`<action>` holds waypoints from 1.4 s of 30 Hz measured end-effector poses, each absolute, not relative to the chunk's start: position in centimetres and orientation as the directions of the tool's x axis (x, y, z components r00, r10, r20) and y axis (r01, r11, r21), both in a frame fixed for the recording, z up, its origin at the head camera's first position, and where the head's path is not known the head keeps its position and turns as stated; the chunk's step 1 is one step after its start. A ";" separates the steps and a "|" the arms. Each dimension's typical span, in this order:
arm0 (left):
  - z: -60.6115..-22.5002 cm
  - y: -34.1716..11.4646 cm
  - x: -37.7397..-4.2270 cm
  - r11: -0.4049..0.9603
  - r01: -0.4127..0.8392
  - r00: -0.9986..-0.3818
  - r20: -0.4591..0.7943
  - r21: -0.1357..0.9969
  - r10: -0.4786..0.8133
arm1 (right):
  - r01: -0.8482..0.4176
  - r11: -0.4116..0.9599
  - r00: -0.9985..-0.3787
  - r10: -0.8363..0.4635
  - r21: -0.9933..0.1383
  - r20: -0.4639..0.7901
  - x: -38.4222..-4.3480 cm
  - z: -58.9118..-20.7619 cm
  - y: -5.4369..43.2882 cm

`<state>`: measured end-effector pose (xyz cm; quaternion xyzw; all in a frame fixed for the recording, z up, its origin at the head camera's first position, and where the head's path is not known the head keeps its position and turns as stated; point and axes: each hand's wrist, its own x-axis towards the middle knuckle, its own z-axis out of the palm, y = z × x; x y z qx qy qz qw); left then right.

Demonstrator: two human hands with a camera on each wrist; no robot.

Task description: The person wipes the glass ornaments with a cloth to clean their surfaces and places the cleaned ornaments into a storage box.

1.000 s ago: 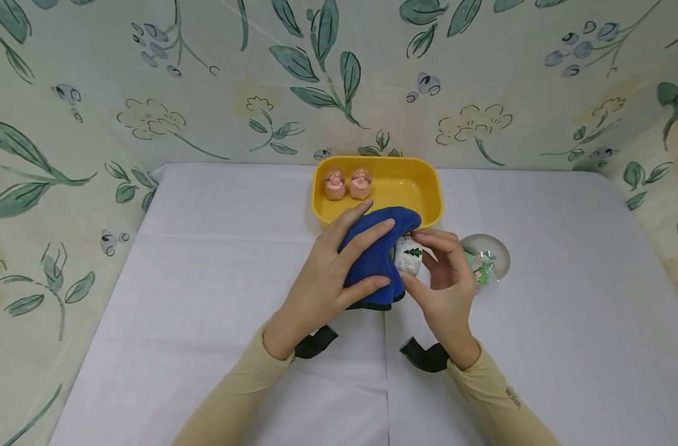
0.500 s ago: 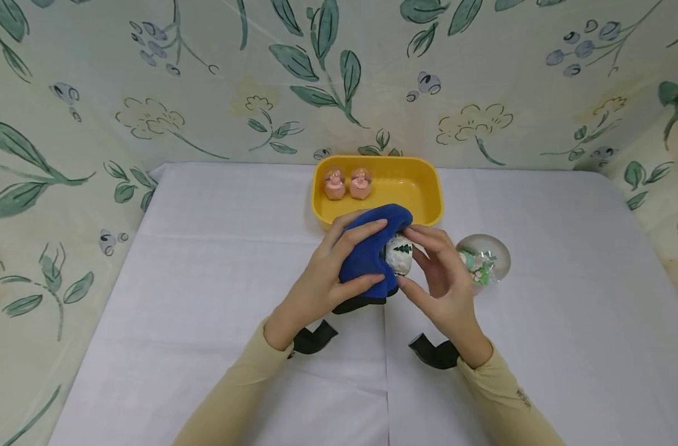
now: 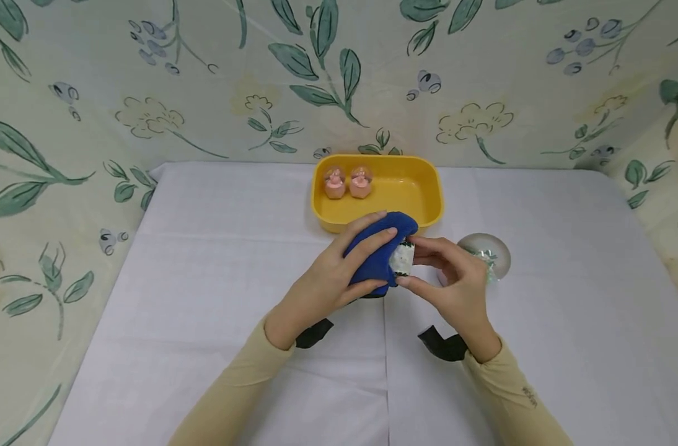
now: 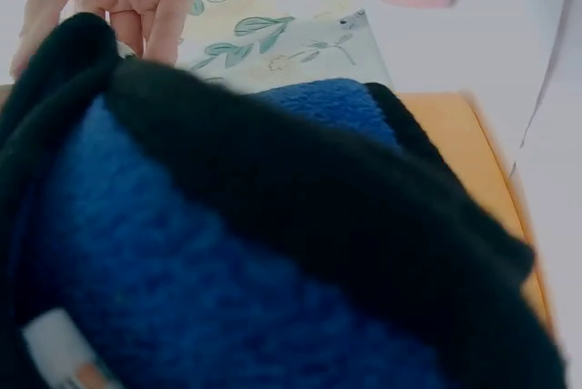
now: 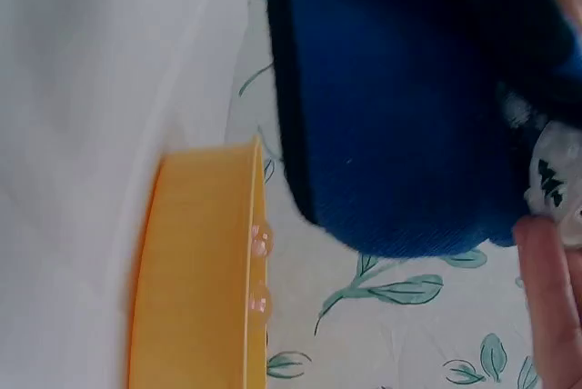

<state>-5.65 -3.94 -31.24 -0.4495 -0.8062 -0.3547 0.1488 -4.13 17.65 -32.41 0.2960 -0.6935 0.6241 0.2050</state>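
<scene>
My left hand (image 3: 330,275) grips a blue cloth (image 3: 377,255) with dark edging, wrapped over the glass end of a snow globe. The globe's white base (image 3: 402,258) sticks out of the cloth on the right, and a dark green tree on it shows in the right wrist view. Thumb and fingertips of my right hand (image 3: 456,275) pinch that base at its top and bottom edges. Folds of the cloth (image 4: 236,271) fill much of the left wrist view and hide the globe there.
Beyond the hands stands a yellow tray (image 3: 408,192) with two small pink snow globes (image 3: 334,184) at its left end. A larger snow globe (image 3: 494,253), partly behind the right hand, sits on the white tablecloth (image 3: 567,279). Flowered fabric (image 3: 205,80) hangs behind the table.
The snow globe has turned in the cloth, so the tree on its base no longer faces the head camera. My right hand has shifted right and slightly down, covering more of the larger globe.
</scene>
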 end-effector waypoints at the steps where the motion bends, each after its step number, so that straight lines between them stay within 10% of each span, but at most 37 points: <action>1: -31.2 -3.9 -5.6 0.356 0.832 -0.550 0.554 0.425 0.625 | -0.622 0.024 -0.778 -0.138 -0.783 0.613 -3.9 -32.3 17.5; 7: -31.4 -4.1 -5.6 0.361 0.825 -0.561 0.549 0.436 0.620 | -0.434 0.023 -0.899 -0.080 -0.900 0.431 -3.0 -31.8 16.9; 21: -31.1 -4.9 -5.8 0.276 0.820 -0.557 0.590 0.501 0.585 | -0.806 0.150 -0.592 -0.224 -0.573 0.774 -4.2 -32.4 16.9; 42: -31.7 -4.5 -5.8 0.220 0.802 -0.574 0.616 0.555 0.539 | -0.753 0.006 -0.651 -0.151 -0.658 0.744 -4.3 -33.6 16.3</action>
